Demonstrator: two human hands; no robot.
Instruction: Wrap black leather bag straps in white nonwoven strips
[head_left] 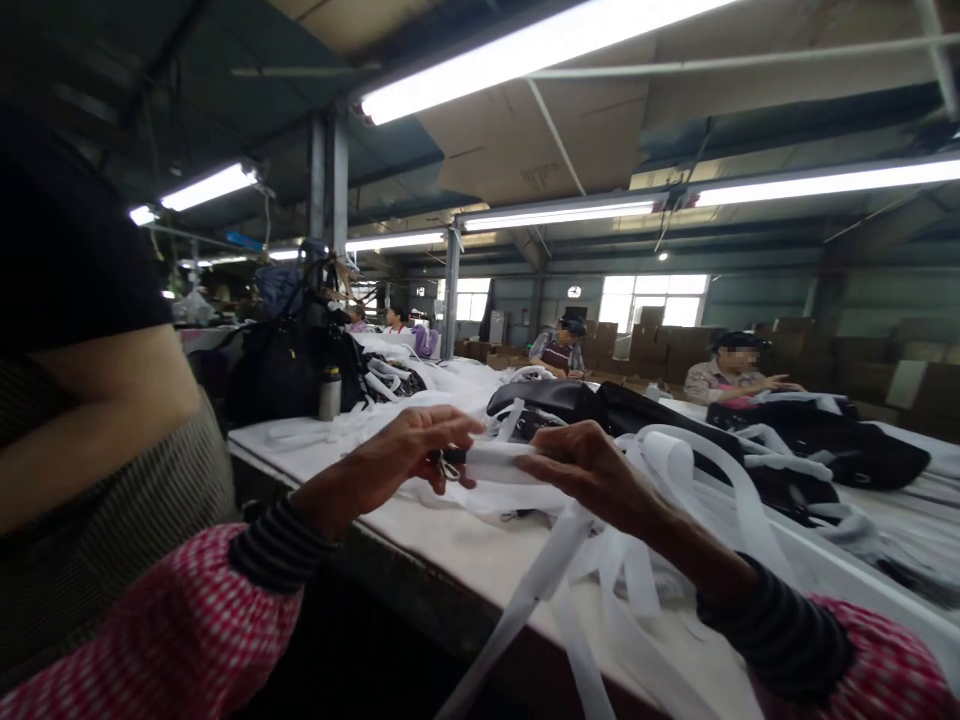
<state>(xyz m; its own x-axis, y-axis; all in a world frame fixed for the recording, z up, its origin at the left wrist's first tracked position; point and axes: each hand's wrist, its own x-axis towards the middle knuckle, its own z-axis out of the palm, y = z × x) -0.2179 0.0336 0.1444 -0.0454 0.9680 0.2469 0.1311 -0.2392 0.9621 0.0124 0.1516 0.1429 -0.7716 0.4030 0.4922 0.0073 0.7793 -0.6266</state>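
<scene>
Above the table edge, my left hand (409, 450) curls its fingers round the dark end of a strap, where a small metal clasp (448, 468) hangs. A white strip (499, 462) covers the strap between my two hands. My right hand (581, 465) pinches the other end of that white covering between thumb and fingers. Below and beside my right hand, long loose white strips (551, 555) drape over the table edge. Black bags or bag pieces (547, 398) lie just behind my hands. The strap's full shape is hidden by my fingers.
A person in a black top (82, 300) stands close on my left. On the white table (420, 530) are heaped white strips, a bottle (330, 393) and a black bag (262, 370). More black pieces (840, 445) lie to the right. Other people sit across the table.
</scene>
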